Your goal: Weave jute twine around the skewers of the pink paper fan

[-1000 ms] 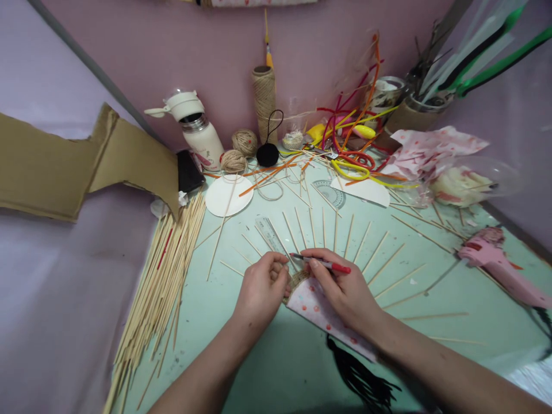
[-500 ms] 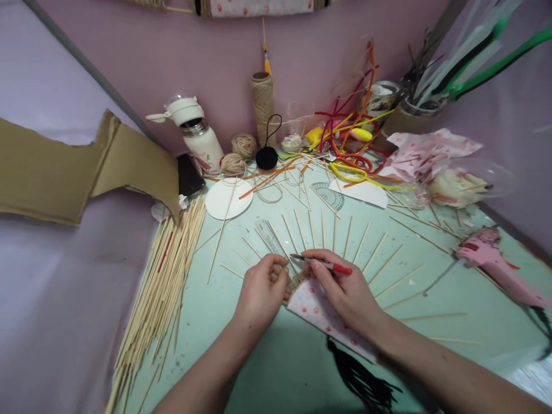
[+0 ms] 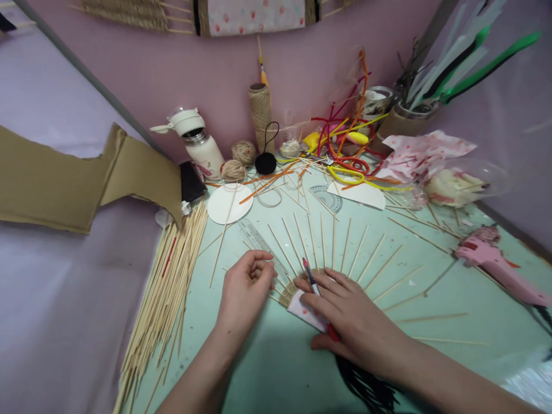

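Observation:
A half-round fan piece (image 3: 308,313) lies on the table, with pink-spotted cloth, a woven twine rim (image 3: 290,292) and thin sticks (image 3: 334,244) radiating outward. My right hand (image 3: 349,310) rests over the cloth and rim, fingers stretched forward, a red-capped pen (image 3: 314,282) lodged between them. Beside the fan's left end, my left hand (image 3: 250,282) has its fingers curled together; whatever they hold, if anything, is hidden. A clear ruler (image 3: 263,244) slants between the sticks, just beyond the left fingers. Below my right hand hangs a black tassel (image 3: 364,385), partly covered.
Loose sticks (image 3: 164,305) are heaped at left beside cardboard (image 3: 142,172). A bottle (image 3: 202,152), twine spool (image 3: 260,118), white disc (image 3: 229,203) and yellow-handled scissors (image 3: 346,175) stand or lie at the back. At right is a pink glue gun (image 3: 500,267).
My right hand has moved down and flattened onto the fan, the pen turning more upright. My left hand has shifted left, away from the pen tip. The ruler has shifted slightly left.

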`<state>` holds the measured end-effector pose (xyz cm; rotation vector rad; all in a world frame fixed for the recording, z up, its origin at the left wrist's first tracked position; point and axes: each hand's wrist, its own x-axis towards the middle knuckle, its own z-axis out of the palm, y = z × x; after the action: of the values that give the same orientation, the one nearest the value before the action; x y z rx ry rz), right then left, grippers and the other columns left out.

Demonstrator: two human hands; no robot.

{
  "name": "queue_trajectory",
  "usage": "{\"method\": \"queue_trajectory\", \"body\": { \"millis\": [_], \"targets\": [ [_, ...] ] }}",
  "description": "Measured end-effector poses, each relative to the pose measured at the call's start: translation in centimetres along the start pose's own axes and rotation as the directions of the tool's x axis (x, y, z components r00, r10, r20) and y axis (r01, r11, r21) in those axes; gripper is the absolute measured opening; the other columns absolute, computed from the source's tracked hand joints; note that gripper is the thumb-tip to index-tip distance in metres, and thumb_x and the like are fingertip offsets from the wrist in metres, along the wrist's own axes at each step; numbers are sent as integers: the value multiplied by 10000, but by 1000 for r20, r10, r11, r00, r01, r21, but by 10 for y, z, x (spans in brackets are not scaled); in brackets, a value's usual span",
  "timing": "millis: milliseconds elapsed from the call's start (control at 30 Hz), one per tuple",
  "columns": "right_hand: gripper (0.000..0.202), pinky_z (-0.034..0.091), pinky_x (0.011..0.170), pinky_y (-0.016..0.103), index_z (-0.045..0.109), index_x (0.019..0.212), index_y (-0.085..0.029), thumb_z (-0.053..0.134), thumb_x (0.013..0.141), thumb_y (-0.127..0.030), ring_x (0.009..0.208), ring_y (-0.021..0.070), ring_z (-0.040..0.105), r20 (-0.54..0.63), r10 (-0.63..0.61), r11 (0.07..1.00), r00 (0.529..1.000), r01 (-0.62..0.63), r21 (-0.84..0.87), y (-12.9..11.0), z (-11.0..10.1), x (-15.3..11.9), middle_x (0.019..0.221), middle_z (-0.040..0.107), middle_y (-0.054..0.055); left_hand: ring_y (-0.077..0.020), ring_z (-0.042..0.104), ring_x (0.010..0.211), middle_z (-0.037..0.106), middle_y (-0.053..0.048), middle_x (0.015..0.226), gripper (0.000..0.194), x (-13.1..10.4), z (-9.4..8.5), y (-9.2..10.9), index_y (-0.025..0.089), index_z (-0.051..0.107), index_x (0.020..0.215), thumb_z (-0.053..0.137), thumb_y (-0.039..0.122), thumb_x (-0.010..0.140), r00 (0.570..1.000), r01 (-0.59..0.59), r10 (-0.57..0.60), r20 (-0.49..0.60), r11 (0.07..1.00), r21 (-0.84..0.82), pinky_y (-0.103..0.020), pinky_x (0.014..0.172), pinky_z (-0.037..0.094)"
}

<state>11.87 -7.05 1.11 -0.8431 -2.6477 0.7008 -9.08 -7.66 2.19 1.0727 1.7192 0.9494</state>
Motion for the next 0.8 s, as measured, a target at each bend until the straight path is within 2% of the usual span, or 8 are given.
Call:
{"method": "queue_trajectory", "body": {
  "millis": [133, 233, 333, 433, 533, 600, 800],
  "targets": [
    [392, 393, 1038, 537, 585, 1159, -225, 697, 786, -270, 1267, 303, 484, -73, 73, 994, 995, -78, -81, 0, 9, -5, 1352, 573, 98, -121, 567, 558, 616, 20, 646, 153, -5, 8, -9, 181, 598, 916, 542, 287, 821, 998, 10, -12, 58, 999, 30, -242, 589, 457],
    [409, 394, 1036, 551, 577, 1173, -224, 694, 784, -281, 1259, 316, 492, -92, 109, 990, 990, -117, -84, 0, 12, -7, 1343, 579, 103, -130, 569, 563, 607, 20, 636, 160, -8, 15, -15, 184, 607, 902, 549, 304, 815, 998, -1, -2, 68, 999, 52, -244, 586, 449],
    [500, 381, 1052, 553, 514, 1256, -226, 686, 793, -307, 1257, 313, 498, -109, 130, 991, 986, -132, -15, 1, 11, -8, 1348, 573, 109, -127, 568, 574, 626, 13, 666, 172, -7, 17, -19, 187, 617, 911, 557, 313, 810, 999, -27, 25, 43, 998, 58, -236, 578, 442],
    [507, 404, 1038, 521, 440, 1329, -213, 608, 856, -285, 1218, 282, 538, -189, 150, 987, 970, -135, 90, 3, 5, -7, 1322, 589, 123, -122, 561, 573, 629, 13, 665, 175, -6, 18, -20, 186, 622, 913, 563, 314, 809, 999, -40, 40, 18, 998, 57, -227, 570, 432],
    [330, 497, 924, 422, 505, 1255, -218, 439, 932, -206, 1096, 229, 622, -259, 239, 961, 936, -190, 201, 5, -3, -4, 1191, 667, 103, -127, 578, 605, 641, 6, 682, 174, -5, 19, -20, 186, 621, 918, 561, 313, 815, 999, -52, 51, 12, 997, 65, -228, 594, 436],
    [306, 526, 853, 365, 545, 1198, -226, 370, 950, -184, 1017, 205, 662, -265, 307, 934, 914, -236, 269, 7, -6, -1, 1099, 709, 82, -131, 582, 625, 647, 2, 694, 175, -5, 19, -21, 187, 621, 926, 556, 312, 822, 998, -56, 55, 11, 995, 88, -231, 612, 439],
    [326, 545, 764, 321, 568, 1235, -216, 405, 962, -291, 887, 200, 704, -246, 362, 905, 899, -276, 324, 11, -8, 3, 999, 744, 72, -117, 539, 582, 660, 7, 709, 182, -6, 22, -21, 193, 619, 957, 533, 300, 838, 998, -50, 45, 37, 989, 138, -231, 590, 422]
  ]
}}
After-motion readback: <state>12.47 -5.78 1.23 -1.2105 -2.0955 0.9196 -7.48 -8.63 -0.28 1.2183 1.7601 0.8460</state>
